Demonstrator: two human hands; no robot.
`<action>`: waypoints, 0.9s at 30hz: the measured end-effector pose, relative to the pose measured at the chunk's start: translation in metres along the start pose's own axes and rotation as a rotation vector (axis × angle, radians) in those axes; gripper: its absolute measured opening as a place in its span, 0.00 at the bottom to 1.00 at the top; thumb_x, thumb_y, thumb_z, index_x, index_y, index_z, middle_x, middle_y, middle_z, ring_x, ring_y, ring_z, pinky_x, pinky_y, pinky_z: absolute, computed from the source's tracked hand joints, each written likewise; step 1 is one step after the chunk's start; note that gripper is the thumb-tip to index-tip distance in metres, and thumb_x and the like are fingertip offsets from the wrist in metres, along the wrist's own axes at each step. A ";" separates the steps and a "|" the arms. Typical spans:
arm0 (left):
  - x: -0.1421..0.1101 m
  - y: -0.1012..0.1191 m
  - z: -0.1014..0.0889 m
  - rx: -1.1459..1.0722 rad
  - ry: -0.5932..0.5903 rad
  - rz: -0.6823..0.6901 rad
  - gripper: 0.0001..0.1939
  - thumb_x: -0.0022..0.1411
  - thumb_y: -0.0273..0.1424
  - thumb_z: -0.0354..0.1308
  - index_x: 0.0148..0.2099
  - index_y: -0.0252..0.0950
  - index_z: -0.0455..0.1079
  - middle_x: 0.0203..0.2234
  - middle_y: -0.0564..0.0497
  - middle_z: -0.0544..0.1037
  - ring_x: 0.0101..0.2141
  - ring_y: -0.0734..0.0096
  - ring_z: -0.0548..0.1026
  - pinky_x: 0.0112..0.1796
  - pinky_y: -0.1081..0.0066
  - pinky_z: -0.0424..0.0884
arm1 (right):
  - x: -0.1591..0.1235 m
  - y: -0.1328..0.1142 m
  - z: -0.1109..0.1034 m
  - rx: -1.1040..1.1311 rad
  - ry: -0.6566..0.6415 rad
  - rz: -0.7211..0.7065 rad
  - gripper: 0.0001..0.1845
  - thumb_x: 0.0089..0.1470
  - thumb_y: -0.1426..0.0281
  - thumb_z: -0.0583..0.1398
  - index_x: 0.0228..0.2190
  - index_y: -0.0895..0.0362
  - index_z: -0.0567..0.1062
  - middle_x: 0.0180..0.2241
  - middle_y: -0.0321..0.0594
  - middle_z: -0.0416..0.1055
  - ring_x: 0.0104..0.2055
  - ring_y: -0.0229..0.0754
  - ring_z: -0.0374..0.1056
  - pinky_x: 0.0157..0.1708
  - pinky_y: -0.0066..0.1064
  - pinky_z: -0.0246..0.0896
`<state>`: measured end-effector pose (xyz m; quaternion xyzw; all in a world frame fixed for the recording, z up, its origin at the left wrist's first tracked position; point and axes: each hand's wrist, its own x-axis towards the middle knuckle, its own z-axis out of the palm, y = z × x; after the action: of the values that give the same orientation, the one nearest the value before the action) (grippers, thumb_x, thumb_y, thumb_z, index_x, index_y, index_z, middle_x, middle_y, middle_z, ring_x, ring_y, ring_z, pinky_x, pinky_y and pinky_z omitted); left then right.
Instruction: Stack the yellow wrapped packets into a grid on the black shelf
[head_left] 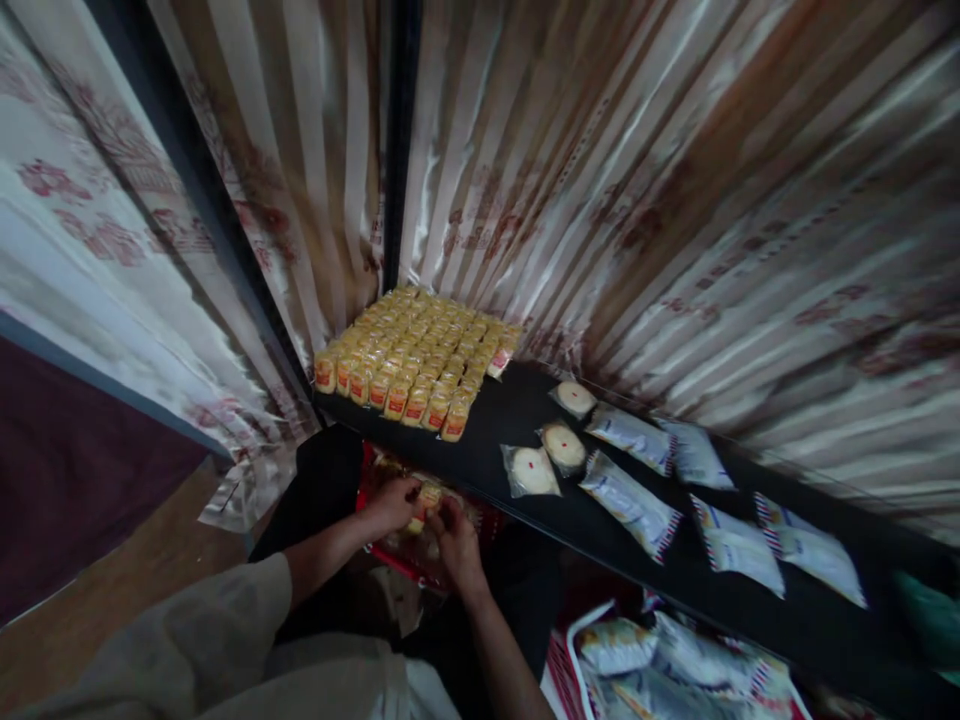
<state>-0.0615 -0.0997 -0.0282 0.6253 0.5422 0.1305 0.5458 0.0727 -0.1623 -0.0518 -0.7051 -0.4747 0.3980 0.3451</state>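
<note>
My left hand (pixel 391 503) and my right hand (pixel 455 541) meet low in the view, below the edge of a black shelf (pixel 495 450). Both have their fingers curled round small yellow wrapped packets (pixel 429 497) inside a red bag or box (pixel 409 565). On the shelf's far left corner stands a dense block of the same yellow packets with red labels (pixel 416 360), in several neat rows. I cannot tell how many packets each hand holds.
Round white cakes in clear wrappers (pixel 531 470) and several silvery striped pouches (pixel 632 505) lie along the shelf to the right. A red-rimmed tray of more pouches (pixel 675 670) sits below. Striped satin curtains (pixel 600 180) hang behind the shelf.
</note>
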 end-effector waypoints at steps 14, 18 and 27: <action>0.002 0.116 0.008 0.138 0.193 0.179 0.24 0.58 0.25 0.48 0.58 0.30 0.60 0.49 0.42 0.70 0.48 0.65 0.70 0.50 0.71 0.64 | 0.029 -0.049 -0.075 0.335 0.221 -0.133 0.22 0.46 0.61 0.59 0.42 0.57 0.69 0.41 0.46 0.74 0.42 0.45 0.71 0.45 0.38 0.65; 0.020 0.143 0.023 0.053 0.214 0.252 0.25 0.59 0.24 0.46 0.59 0.30 0.57 0.56 0.42 0.65 0.56 0.66 0.63 0.57 0.70 0.57 | 0.068 -0.058 -0.104 0.218 0.325 -0.179 0.22 0.45 0.60 0.59 0.41 0.59 0.70 0.37 0.46 0.75 0.39 0.46 0.72 0.43 0.39 0.65; 0.109 0.182 0.057 -0.080 0.279 0.191 0.23 0.63 0.27 0.42 0.60 0.36 0.58 0.57 0.47 0.64 0.60 0.60 0.57 0.60 0.60 0.54 | 0.168 -0.055 -0.124 0.109 0.374 -0.224 0.23 0.46 0.61 0.56 0.43 0.59 0.71 0.40 0.47 0.74 0.41 0.46 0.70 0.44 0.39 0.63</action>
<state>0.1207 -0.0076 0.0536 0.6277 0.5450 0.2888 0.4749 0.2000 0.0004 0.0114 -0.6897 -0.4558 0.2445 0.5067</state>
